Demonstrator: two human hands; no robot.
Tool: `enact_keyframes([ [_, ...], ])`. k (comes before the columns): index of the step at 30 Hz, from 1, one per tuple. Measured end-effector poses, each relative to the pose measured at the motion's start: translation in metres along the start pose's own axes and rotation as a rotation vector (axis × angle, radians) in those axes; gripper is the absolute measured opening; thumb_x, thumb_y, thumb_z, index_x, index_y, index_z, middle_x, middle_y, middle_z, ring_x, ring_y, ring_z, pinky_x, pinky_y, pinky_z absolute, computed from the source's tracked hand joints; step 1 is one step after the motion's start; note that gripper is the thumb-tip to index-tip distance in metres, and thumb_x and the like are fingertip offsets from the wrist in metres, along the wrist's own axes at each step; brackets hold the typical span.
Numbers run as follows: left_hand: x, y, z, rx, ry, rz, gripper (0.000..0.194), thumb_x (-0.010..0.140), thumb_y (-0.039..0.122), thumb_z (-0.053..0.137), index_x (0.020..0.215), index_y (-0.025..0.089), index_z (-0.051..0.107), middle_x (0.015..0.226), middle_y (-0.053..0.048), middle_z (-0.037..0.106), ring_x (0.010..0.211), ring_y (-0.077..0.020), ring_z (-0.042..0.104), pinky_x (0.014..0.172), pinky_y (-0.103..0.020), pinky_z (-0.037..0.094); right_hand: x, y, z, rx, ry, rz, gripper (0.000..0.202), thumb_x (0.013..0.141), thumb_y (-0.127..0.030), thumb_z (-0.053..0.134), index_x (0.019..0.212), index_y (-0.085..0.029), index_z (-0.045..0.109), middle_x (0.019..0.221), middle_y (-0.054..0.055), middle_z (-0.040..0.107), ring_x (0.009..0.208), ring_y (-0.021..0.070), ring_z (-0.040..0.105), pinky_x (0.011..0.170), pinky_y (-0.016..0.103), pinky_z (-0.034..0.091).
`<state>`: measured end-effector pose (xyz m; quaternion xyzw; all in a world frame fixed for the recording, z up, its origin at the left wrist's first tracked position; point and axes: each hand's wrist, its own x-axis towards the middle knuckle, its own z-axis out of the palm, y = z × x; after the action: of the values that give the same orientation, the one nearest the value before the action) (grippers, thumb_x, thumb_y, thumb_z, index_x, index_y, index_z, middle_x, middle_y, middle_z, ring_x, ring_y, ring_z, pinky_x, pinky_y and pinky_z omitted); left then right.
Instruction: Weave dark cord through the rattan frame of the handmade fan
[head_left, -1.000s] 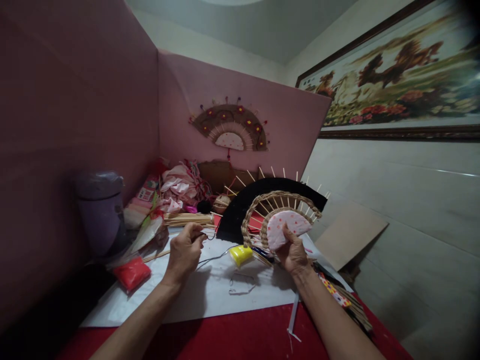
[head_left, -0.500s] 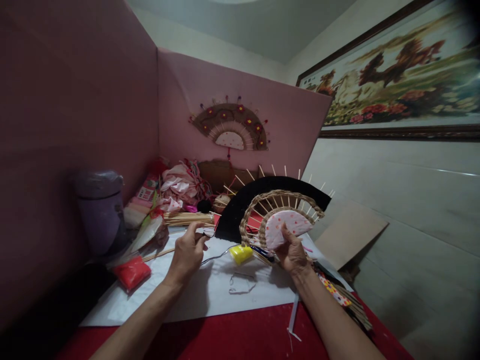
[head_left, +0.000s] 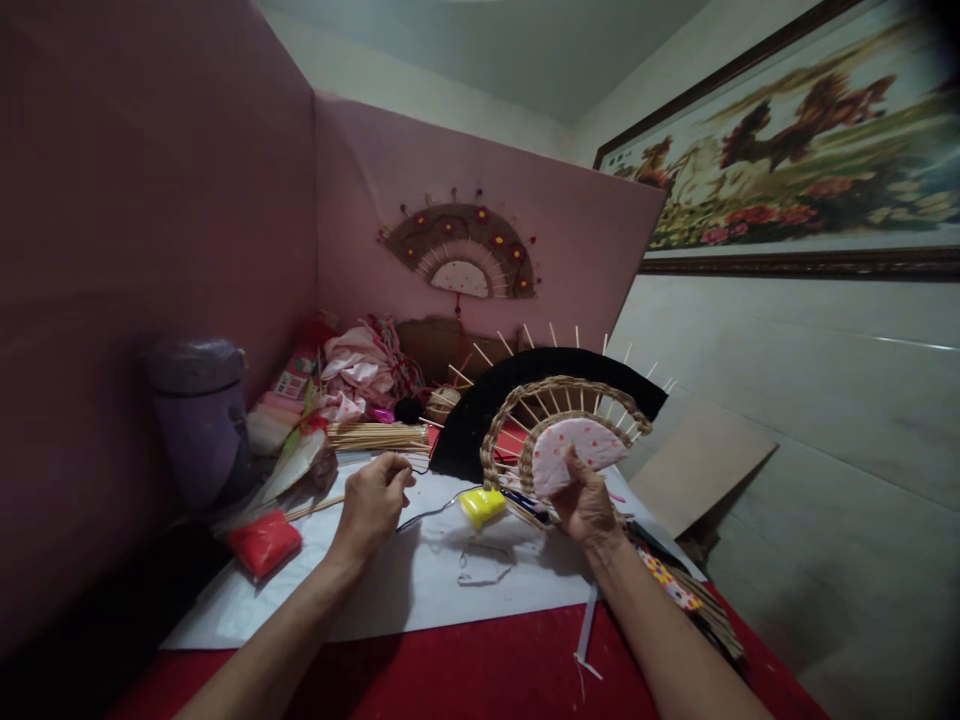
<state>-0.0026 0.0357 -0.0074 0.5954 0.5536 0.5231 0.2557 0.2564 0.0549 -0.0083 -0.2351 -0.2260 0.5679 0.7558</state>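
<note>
My right hand point(head_left: 586, 505) grips a handmade fan by its white, pink-dotted half-round base point(head_left: 555, 455), thumb on the front. The fan has a braided straw band, thin sticks fanning outward, and a broad black fabric band point(head_left: 480, 400); stick tips jut past its outer edge. To the left, my left hand point(head_left: 377, 505) is closed in a pinch on a thin black thread point(head_left: 421, 471) that runs to the lower left corner of the black band. Beneath the fan, a yellow packet point(head_left: 482, 507) lies on white paper point(head_left: 442, 590).
A finished-looking fan point(head_left: 457, 250) hangs on the pink panel. At left stand a purple lidded container point(head_left: 202, 420) and a red packet point(head_left: 265, 542). A bundle of sticks point(head_left: 379, 437) and pink cloth point(head_left: 360, 360) lie behind. Red cloth point(head_left: 420, 680) covers the front edge.
My left hand has turned slightly and its fingers have closed more. The fan in my right hand has shifted a little to the right.
</note>
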Motion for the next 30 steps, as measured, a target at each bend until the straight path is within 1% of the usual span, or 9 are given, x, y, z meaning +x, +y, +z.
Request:
enact_keyframes([
  [4,0.003,-0.002,-0.002,-0.013,0.046,-0.026,0.014,0.070,0.028,0.053,0.069,0.017,0.061,0.058,0.000,0.062,0.046,-0.0121,0.053,0.044,-0.023,0.039,-0.001,-0.001,0.002,-0.001,-0.001,0.028,0.033,0.054,-0.017,0.079,0.082,-0.020,0.063,0.073,-0.005,0.068,0.060,0.0093,0.062,0.061,0.022,0.054],
  [7,0.004,-0.003,-0.002,-0.100,0.078,-0.046,0.013,0.066,0.028,0.057,0.066,0.016,0.062,0.055,0.001,0.059,0.046,-0.0113,0.051,0.042,-0.021,0.037,-0.002,0.000,0.003,-0.018,-0.006,0.026,0.031,0.054,-0.017,0.079,0.079,-0.019,0.062,0.071,-0.005,0.068,0.059,0.0096,0.062,0.061,0.022,0.054],
  [10,0.006,-0.004,-0.001,-0.210,0.080,-0.071,0.015,0.061,0.029,0.059,0.062,0.015,0.062,0.051,0.002,0.056,0.045,-0.0101,0.048,0.040,-0.020,0.036,-0.002,0.000,0.004,-0.025,-0.001,0.006,0.031,0.053,-0.017,0.079,0.080,-0.020,0.063,0.070,-0.006,0.068,0.060,0.0101,0.062,0.061,0.023,0.054],
  [15,0.004,0.004,-0.001,-0.338,0.065,-0.211,0.022,0.056,0.034,0.063,0.060,0.012,0.063,0.053,-0.001,0.059,0.040,-0.0079,0.044,0.036,-0.018,0.030,-0.001,0.000,0.003,-0.026,0.005,-0.013,0.033,0.055,-0.016,0.078,0.084,-0.020,0.063,0.071,-0.006,0.068,0.060,0.0098,0.062,0.061,0.023,0.053],
  [17,0.003,0.007,-0.002,-0.361,0.070,-0.231,0.023,0.055,0.035,0.064,0.061,0.012,0.064,0.054,-0.002,0.061,0.040,-0.0074,0.044,0.035,-0.018,0.029,-0.001,0.001,0.003,-0.023,0.006,-0.023,0.033,0.056,-0.016,0.078,0.085,-0.020,0.063,0.072,-0.006,0.068,0.060,0.0093,0.062,0.061,0.023,0.053],
  [20,0.003,0.008,-0.003,-0.363,0.085,-0.226,0.022,0.054,0.033,0.065,0.062,0.012,0.065,0.053,-0.002,0.061,0.041,-0.0078,0.045,0.036,-0.018,0.031,0.000,0.000,0.001,-0.041,0.000,-0.030,0.032,0.057,-0.017,0.077,0.086,-0.021,0.063,0.073,-0.006,0.068,0.060,0.0097,0.062,0.061,0.024,0.054],
  [23,0.003,0.006,-0.002,-0.326,0.097,-0.167,0.018,0.056,0.030,0.065,0.060,0.013,0.065,0.051,-0.001,0.060,0.044,-0.0093,0.048,0.041,-0.020,0.037,0.001,0.001,-0.002,-0.057,-0.009,-0.034,0.029,0.057,-0.018,0.077,0.083,-0.020,0.063,0.073,-0.005,0.068,0.061,0.0108,0.063,0.062,0.025,0.054],
  [27,0.002,0.001,-0.001,-0.193,0.116,-0.095,0.016,0.061,0.030,0.061,0.064,0.015,0.067,0.052,0.000,0.060,0.048,-0.0112,0.051,0.042,-0.020,0.038,0.002,0.002,-0.004,-0.061,0.009,-0.011,0.029,0.057,-0.018,0.077,0.082,-0.019,0.063,0.073,-0.005,0.068,0.061,0.0109,0.062,0.061,0.024,0.053],
  [30,0.001,-0.003,0.000,-0.074,0.120,-0.037,0.017,0.065,0.031,0.058,0.067,0.017,0.068,0.054,0.000,0.062,0.049,-0.0129,0.054,0.045,-0.022,0.039,0.001,0.003,-0.002,-0.054,-0.003,-0.026,0.033,0.055,-0.017,0.077,0.084,-0.020,0.062,0.072,-0.006,0.068,0.062,0.0093,0.062,0.059,0.021,0.052],
])
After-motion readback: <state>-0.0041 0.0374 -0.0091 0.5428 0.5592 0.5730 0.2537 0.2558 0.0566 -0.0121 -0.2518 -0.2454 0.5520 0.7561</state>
